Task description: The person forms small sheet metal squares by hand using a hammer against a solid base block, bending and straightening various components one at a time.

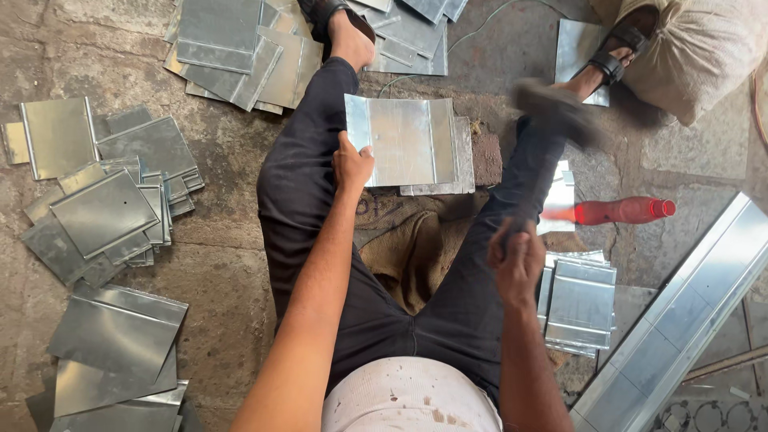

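Loose sheets at far left: folded grey metal sheets (104, 212) are seen scattered over the stone floor (232, 264), well apart from both hands.

Left hand (352, 164): it is laid on the near left corner of the top metal sheet (404, 140) — fingers curled over the edge, thumb on the face, so the sheet is pinned rather than lifted.

Top metal sheet: it is found between the spread legs, on a small stack resting on a brick-like block (486, 158), just beyond the burlap sack (408, 240). Its long axis runs left to right across the view; folded seams run up and down near its left and right ends.

Right hand (516, 260): it is closed tight round the handle of a mallet (556, 112), whose blurred head is raised above and to the right of the sheet.

Deciding relation: the sheet lies forward and to the left of the mallet hand — the left hand is touching it, the right hand is well apart, and the mallet head hangs off the sheet's right end.

Right side: a red plastic bottle (616, 211) is lying on its side, and a second sheet stack (580, 304) is just beside the right hand.
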`<state>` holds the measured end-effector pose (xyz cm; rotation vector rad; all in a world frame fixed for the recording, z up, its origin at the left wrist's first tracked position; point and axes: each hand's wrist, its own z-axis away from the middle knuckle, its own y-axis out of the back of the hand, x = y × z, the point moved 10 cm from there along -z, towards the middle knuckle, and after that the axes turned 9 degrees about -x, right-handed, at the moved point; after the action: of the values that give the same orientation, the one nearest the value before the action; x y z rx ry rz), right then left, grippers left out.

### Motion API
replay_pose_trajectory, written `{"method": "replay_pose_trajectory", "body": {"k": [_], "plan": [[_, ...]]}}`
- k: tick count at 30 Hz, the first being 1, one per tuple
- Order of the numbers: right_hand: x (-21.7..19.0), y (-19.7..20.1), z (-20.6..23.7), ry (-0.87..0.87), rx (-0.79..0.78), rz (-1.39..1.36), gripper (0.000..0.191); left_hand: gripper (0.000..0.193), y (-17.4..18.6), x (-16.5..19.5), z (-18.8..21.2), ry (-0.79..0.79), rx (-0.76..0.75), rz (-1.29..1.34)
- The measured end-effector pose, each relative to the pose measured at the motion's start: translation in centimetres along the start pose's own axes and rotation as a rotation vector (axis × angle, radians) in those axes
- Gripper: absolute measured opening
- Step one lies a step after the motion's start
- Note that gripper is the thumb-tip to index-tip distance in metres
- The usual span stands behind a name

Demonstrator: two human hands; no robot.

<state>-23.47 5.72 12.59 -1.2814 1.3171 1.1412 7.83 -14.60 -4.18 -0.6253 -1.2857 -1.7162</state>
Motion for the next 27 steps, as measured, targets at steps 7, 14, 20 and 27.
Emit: {"method": "replay_pose_trajectory", "body": {"k": [7, 14, 20, 27], "plan": [[8.7, -0.6, 2.2, -0.017, 0.093, 0.494, 0.045, 0.055, 0.0, 0.3, 0.6, 0.001, -0.013, 0.019], [6.2, -0.5, 1.3, -0.282, 0.013, 0.491, 0.042, 0.056, 0.9, 1.8, 0.9, -0.133, 0.075, 0.007], [0.0, 1.0, 3.0, 0.076, 0.049, 0.057, 0.045, 0.053, 0.4, 1.5, 1.1, -0.061, 0.019, -0.006], [10.3, 0.0, 4.2, -0.286, 0.05, 0.583, 0.04, 0.07, 1.4, 2.7, 1.3, -0.115, 0.111, -0.053]]}}
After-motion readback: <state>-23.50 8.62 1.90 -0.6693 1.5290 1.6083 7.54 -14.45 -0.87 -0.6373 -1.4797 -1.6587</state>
